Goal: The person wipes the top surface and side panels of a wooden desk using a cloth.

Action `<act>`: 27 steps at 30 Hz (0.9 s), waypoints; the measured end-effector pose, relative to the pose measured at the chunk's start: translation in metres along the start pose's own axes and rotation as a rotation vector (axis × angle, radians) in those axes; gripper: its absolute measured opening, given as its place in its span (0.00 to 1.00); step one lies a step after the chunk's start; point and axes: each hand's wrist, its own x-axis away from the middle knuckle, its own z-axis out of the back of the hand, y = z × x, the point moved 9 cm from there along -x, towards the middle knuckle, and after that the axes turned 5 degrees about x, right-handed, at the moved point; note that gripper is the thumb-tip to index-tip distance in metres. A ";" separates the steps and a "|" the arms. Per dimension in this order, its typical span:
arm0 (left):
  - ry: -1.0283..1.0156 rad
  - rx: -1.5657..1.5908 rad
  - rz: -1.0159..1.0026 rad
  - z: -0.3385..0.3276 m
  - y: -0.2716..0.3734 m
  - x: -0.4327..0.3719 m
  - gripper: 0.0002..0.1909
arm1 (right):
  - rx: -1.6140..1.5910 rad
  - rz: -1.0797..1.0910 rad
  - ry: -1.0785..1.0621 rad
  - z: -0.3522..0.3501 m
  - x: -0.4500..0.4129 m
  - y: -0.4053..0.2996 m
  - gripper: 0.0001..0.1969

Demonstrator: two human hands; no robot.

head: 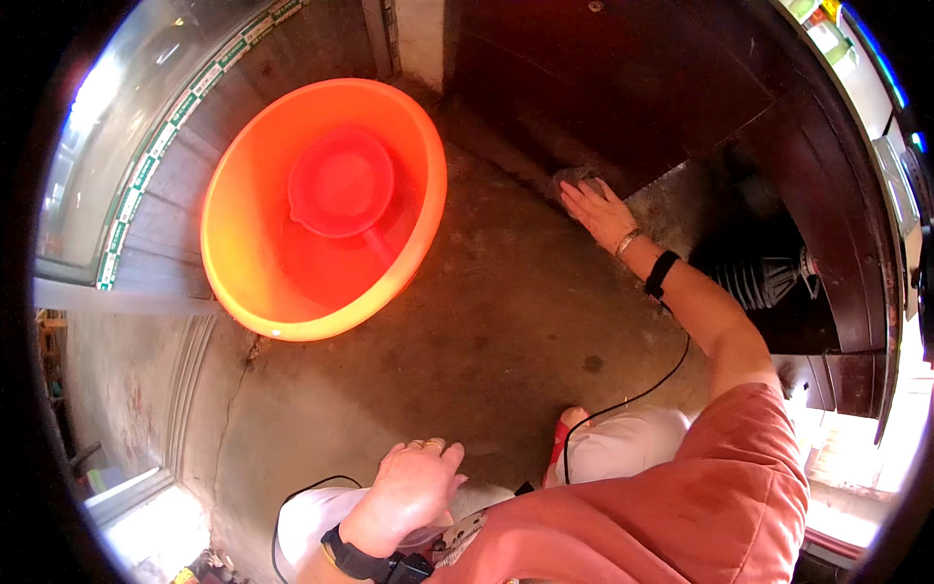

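Observation:
My right hand [600, 213], palm down with its fingers over a dark crumpled cloth or pad [576, 176], presses at the lower edge of a dark red-brown cabinet panel [627, 95]. My left hand [417, 478] rests near my left knee, its fingers loosely bent, a ring on one finger; nothing shows in it. Up and to the left stands a large orange plastic tub [252, 190], in which a red plastic dipper [341, 182] lies, its handle pointing down to the right.
A glass-fronted case [139, 182] with green-and-white edging curves along the left. Right of my right hand, an opening in the cabinet shows a ribbed dark object [759, 281]. Thin black cables [633, 400] run from my wrists. The concrete floor [474, 328] has stains.

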 end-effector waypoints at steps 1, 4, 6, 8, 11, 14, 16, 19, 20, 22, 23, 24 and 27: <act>-0.029 -0.011 -0.004 -0.003 0.000 -0.001 0.19 | -0.098 -0.068 0.016 0.014 0.003 0.008 0.30; -0.015 0.013 -0.005 -0.011 -0.002 0.004 0.16 | -0.183 -0.173 0.059 0.041 -0.020 0.022 0.30; 0.040 0.050 0.008 -0.008 -0.003 0.006 0.13 | -0.143 -0.187 0.161 0.058 -0.047 0.039 0.30; 0.031 0.035 0.049 -0.003 -0.002 0.007 0.14 | -0.101 -0.240 0.303 0.086 -0.079 0.056 0.30; 0.033 0.023 0.054 -0.006 -0.003 0.006 0.15 | -0.106 -0.320 0.436 0.121 -0.130 0.081 0.28; 0.023 0.068 0.045 -0.006 0.004 0.006 0.15 | -0.135 -0.389 0.605 0.136 -0.162 0.093 0.27; 0.038 0.091 0.075 -0.005 0.005 0.010 0.15 | -0.176 -0.403 0.702 0.153 -0.178 0.095 0.26; 0.092 0.096 0.101 -0.004 0.002 0.013 0.15 | -0.095 -0.410 0.673 0.159 -0.205 0.089 0.25; 0.069 0.103 0.137 -0.007 -0.001 0.014 0.16 | -0.116 -0.374 0.675 0.157 -0.217 0.084 0.25; 0.045 0.115 0.190 -0.006 -0.003 0.017 0.16 | -0.151 -0.331 0.685 0.151 -0.241 0.070 0.25; 0.019 0.111 0.217 -0.007 -0.003 0.018 0.18 | -0.138 -0.277 0.573 0.137 -0.257 0.059 0.25; -0.003 0.107 0.247 -0.008 -0.004 0.020 0.20 | -0.124 -0.220 0.468 0.122 -0.272 0.044 0.25; 0.159 0.124 0.246 -0.005 -0.004 0.030 0.20 | -0.200 -0.170 0.442 0.085 -0.287 0.016 0.26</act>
